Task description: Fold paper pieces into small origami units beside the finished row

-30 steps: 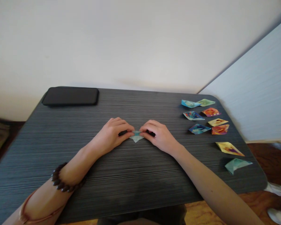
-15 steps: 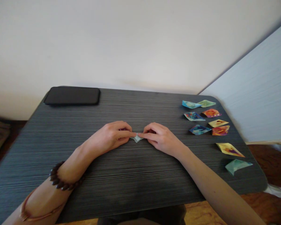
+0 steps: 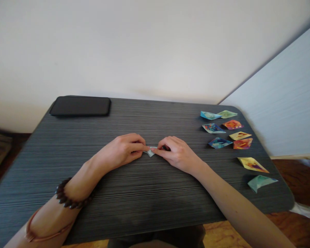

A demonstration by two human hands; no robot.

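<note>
A small pale teal folded paper piece [image 3: 151, 152] lies at the middle of the dark striped table [image 3: 134, 196]. My left hand [image 3: 122, 150] pinches its left end with fingers pressed together. My right hand [image 3: 176, 151] pinches its right end, forefinger laid along the paper. Only a sliver of the paper shows between the fingertips. A dark bead bracelet [image 3: 69, 201] sits on my left wrist.
A black phone [image 3: 80, 105] lies face down at the back left corner. Several coloured folded paper pieces [image 3: 226, 132] are set out along the right side, with a yellow one [image 3: 252, 164] and a teal one [image 3: 260, 182] nearer the front. A white panel [image 3: 281, 113] stands beyond the right edge.
My fingertips have drawn closer together over the paper, so less of it shows than a second ago. Both hands stay in the same spot.
</note>
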